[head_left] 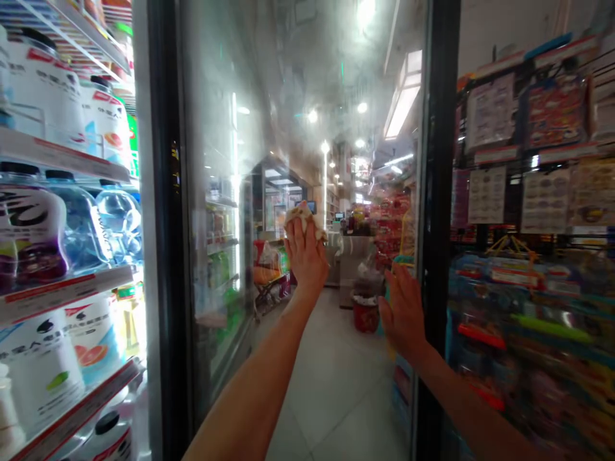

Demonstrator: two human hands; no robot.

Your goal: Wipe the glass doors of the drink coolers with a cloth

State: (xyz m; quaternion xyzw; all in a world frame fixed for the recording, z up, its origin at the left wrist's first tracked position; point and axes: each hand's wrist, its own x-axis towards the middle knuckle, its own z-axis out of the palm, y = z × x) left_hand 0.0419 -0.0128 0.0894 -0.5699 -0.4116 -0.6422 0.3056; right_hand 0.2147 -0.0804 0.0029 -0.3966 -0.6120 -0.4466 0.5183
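- At the cooler door [225,115]: left hand [306,256] presses a cloth [305,221] to the glass, gripping it.
- Right hand [403,314] lies open and lower, nearer the black frame [436,192].

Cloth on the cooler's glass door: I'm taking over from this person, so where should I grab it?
Probably by the bunched top of the cloth, coming from above the left hand. The fingers seem to press the rest against the glass door, so the crumpled fold sticking out past the fingertips looks like the only free part to pinch.
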